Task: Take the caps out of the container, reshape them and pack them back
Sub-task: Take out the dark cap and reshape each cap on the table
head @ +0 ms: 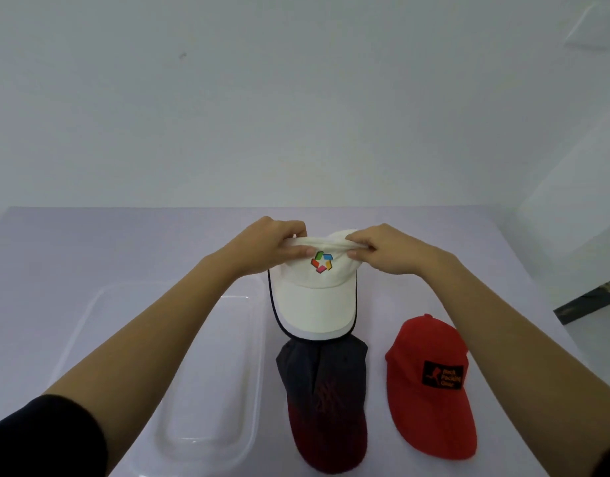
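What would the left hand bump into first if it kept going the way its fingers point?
The left hand points right, across the white cap it pinches. Going on, it would likely meet the right hand first, gripping the same crown; depth looks about level.

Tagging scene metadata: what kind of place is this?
Probably a staged indoor recording setup, not a shop: bare white wall, plain pale table, and only a clear container and three caps laid out.

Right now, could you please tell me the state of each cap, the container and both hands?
white cap: held up, crown pinched by both hands.
dark cap: lying on the table, out of the container.
red cap: lying on the table, untouched.
clear container: empty.
left hand: gripping the crown.
right hand: gripping the crown.
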